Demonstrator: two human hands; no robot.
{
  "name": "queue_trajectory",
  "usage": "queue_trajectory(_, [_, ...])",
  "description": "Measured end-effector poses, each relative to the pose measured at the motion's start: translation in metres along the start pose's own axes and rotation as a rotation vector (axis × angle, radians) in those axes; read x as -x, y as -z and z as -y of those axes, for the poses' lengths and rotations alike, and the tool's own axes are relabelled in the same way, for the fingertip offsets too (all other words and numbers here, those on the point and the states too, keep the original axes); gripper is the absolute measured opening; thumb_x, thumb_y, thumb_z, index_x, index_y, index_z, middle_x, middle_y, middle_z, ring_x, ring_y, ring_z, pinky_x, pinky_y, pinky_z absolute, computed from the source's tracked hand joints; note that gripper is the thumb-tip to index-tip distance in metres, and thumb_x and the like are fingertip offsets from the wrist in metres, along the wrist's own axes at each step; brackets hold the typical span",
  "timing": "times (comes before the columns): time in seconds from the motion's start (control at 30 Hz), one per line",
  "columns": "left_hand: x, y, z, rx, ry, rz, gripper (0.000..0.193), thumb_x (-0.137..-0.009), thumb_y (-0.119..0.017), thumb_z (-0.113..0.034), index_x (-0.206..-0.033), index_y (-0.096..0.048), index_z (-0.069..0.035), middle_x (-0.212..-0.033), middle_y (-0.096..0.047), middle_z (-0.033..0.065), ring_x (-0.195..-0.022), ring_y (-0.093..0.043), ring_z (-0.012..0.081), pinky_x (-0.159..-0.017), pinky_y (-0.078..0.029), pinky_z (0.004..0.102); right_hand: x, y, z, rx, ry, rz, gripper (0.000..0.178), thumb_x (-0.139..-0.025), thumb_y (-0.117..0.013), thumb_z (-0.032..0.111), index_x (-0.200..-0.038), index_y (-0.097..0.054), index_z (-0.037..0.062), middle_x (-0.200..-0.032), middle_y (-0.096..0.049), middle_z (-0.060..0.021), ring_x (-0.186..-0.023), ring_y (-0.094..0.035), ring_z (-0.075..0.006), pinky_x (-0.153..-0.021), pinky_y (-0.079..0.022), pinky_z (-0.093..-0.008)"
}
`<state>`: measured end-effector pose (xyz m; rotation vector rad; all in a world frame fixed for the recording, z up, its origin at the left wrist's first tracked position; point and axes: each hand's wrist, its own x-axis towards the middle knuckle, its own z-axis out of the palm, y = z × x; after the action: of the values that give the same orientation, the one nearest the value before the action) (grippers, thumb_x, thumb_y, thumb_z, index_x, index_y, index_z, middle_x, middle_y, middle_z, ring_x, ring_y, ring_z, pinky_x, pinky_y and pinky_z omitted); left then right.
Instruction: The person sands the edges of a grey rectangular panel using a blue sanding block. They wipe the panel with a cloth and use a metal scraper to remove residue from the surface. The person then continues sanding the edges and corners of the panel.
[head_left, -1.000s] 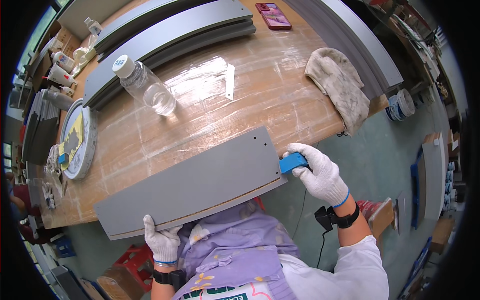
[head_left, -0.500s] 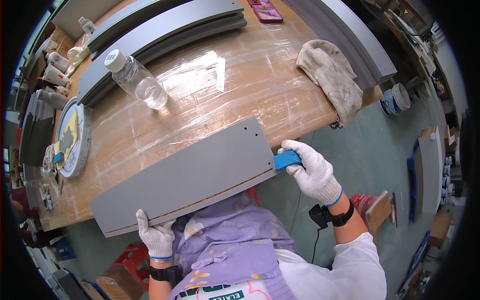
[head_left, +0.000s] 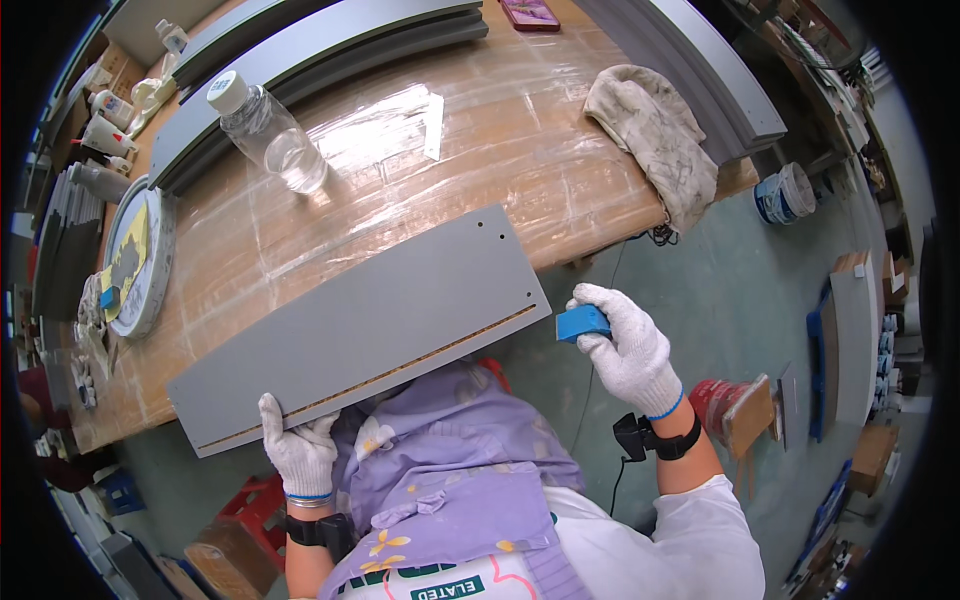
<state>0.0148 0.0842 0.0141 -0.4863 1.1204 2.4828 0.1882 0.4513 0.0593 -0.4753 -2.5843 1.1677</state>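
Observation:
A long grey panel [head_left: 360, 320] lies across the near edge of the wooden workbench [head_left: 400, 190], its bare brown edge facing me. My left hand [head_left: 295, 455], in a white glove, grips the panel's near left corner. My right hand [head_left: 628, 345], also gloved, holds a small blue block [head_left: 582, 323] just off the panel's right end, a short gap away from it.
A clear plastic bottle [head_left: 268, 133] lies on the bench beyond the panel. Curved grey boards [head_left: 330, 60] are stacked at the back, a dirty rag [head_left: 655, 140] hangs at the right corner, and a round grey disc [head_left: 135, 250] sits at the left. Boxes and panels stand on the green floor at right.
The blue block in my right hand has come off the panel's right end and now sits slightly apart from it. The panel has shifted a little toward me.

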Motion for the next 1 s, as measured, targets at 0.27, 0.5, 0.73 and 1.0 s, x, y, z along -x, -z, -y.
queue_trajectory(0.27, [0.003, -0.029, 0.024, 0.158, 0.145, 0.071, 0.036, -0.103, -0.054, -0.031, -0.124, -0.053, -0.003, -0.123, -0.061, 0.0202, -0.105, -0.066, 0.0429, -0.079, -0.063, 0.0566, 0.010, -0.063, 0.023, 0.073, 0.337, -0.390, 0.050, -0.080, -0.076, 0.007, -0.125, -0.053, 0.0013, -0.119, -0.062, -0.0196, -0.105, -0.063, -0.0350, -0.090, -0.051, -0.0420])
queue_trajectory(0.5, [0.008, -0.035, 0.025, 0.155, 0.192, 0.054, 0.037, -0.101, -0.057, -0.032, -0.123, -0.053, -0.002, -0.122, -0.061, 0.0212, -0.100, -0.067, 0.0438, -0.079, -0.063, 0.0551, -0.001, -0.046, -0.032, 0.422, 0.229, -0.652, 0.049, -0.080, -0.073, 0.004, -0.123, -0.051, 0.0001, -0.117, -0.060, -0.0196, -0.096, -0.061, -0.0377, -0.086, -0.051, -0.0442])
queue_trajectory(0.73, [0.005, -0.037, 0.027, 0.167, 0.196, 0.064, 0.038, -0.101, -0.057, -0.032, -0.123, -0.052, -0.001, -0.121, -0.061, 0.0227, -0.099, -0.067, 0.0456, -0.079, -0.063, 0.0556, 0.007, -0.046, -0.018, 0.301, 0.327, -0.519, 0.052, -0.078, -0.075, 0.006, -0.124, -0.052, 0.0008, -0.117, -0.062, -0.0191, -0.099, -0.063, -0.0370, -0.088, -0.052, -0.0425])
queue_trajectory(1.0, [0.008, -0.035, 0.025, 0.181, 0.203, 0.063, 0.040, -0.101, -0.056, -0.032, -0.124, -0.051, 0.000, -0.120, -0.061, 0.0228, -0.099, -0.067, 0.0456, -0.082, -0.062, 0.0561, 0.004, -0.030, -0.044, 0.295, 0.108, -0.623, 0.050, -0.081, -0.074, 0.007, -0.125, -0.051, 0.0003, -0.114, -0.061, -0.0185, -0.101, -0.061, -0.0370, -0.091, -0.050, -0.0419])
